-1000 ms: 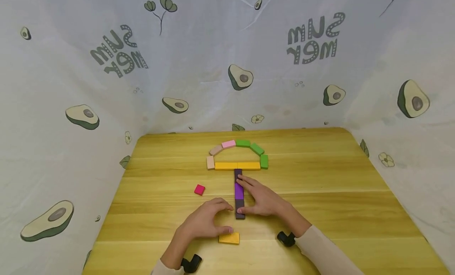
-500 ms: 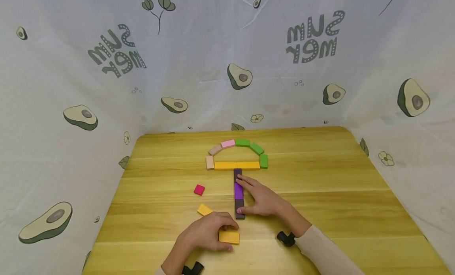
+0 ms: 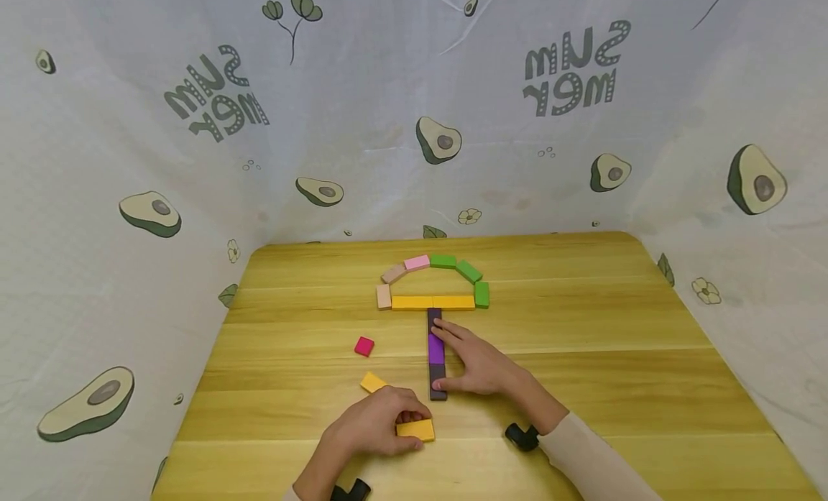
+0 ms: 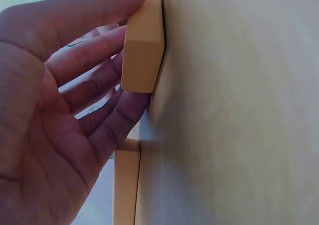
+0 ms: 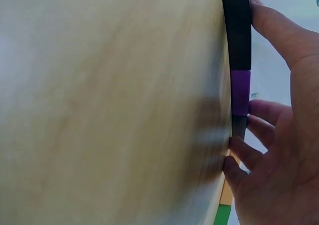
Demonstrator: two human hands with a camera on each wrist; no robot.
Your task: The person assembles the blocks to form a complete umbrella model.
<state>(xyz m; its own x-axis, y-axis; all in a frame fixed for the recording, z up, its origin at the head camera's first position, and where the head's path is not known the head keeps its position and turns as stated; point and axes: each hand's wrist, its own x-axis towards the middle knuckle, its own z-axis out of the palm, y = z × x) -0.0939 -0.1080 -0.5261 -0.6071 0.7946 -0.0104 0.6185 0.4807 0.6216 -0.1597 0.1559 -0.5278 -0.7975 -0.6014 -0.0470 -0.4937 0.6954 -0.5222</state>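
My left hand pinches a yellow block near the table's front, thumb on the near side and fingers curled behind it. The left wrist view shows the thumb on this block too. A second yellow block lies partly hidden behind that hand. To the right, my right hand rests along a straight column of blocks: a purple block between two dark ones. Its thumb touches the lower dark block, and its fingertips lie by the upper dark block.
Above the column, two yellow blocks form a horizontal bar. Over it arches a row of beige, pink and green blocks. A small red square block lies left of the column on the wooden table. Patterned cloth surrounds the table.
My left hand has come down onto the nearer yellow block and gripped it, shifting it slightly. The second yellow block now shows behind that hand. My right hand has stayed at the column.
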